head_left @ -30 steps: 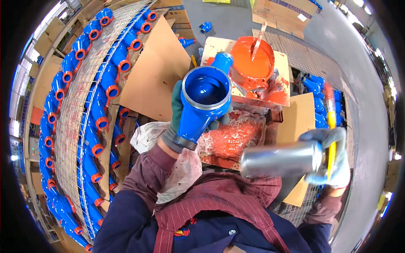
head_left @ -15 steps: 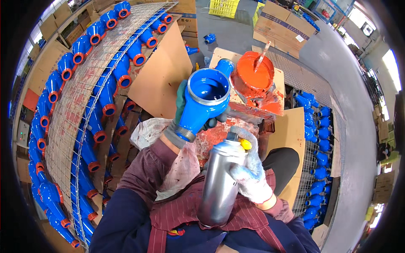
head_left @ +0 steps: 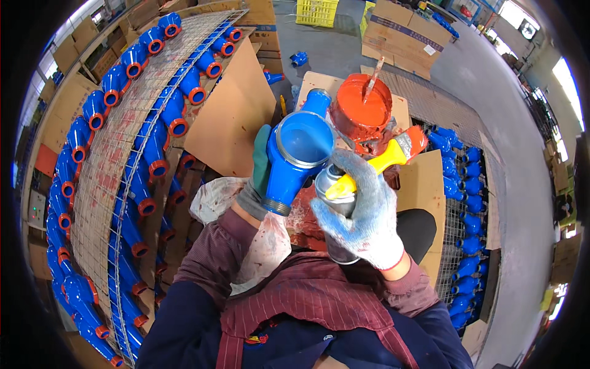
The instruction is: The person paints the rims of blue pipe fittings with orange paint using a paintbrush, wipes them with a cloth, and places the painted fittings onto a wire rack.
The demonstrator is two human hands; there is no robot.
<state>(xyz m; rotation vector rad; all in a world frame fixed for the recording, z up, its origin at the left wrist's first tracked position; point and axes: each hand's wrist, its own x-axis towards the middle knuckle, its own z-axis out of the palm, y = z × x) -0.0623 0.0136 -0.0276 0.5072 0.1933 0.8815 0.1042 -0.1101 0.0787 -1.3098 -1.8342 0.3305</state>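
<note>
My left hand (head_left: 260, 165), in a green and grey glove, is closed round a blue water meter body (head_left: 286, 188) with a round open bowl and a threaded pipe end at either side. The bowl faces up, and a pale haze shows inside it. My right hand (head_left: 367, 218), in a white and blue glove, grips a silver spray can (head_left: 342, 253), its top close to the bowl's rim. The same hand also holds a paintbrush (head_left: 384, 161) with a yellow handle and red-coated bristles, lying across the can's top. The fingers hide much of the can.
Beyond my hands stands a pot of red paint (head_left: 365, 111) with a stick in it. Blue bodies with red rims line a wire mesh rack (head_left: 98, 178) at left; more blue bodies (head_left: 470, 224) lie at right. A cardboard sheet (head_left: 230, 117) leans beside the rack.
My right hand has raised the spray can from my lap to the body's bowl. The brush has swung into view, and haze has appeared in the bowl. My left hand still holds the body.
</note>
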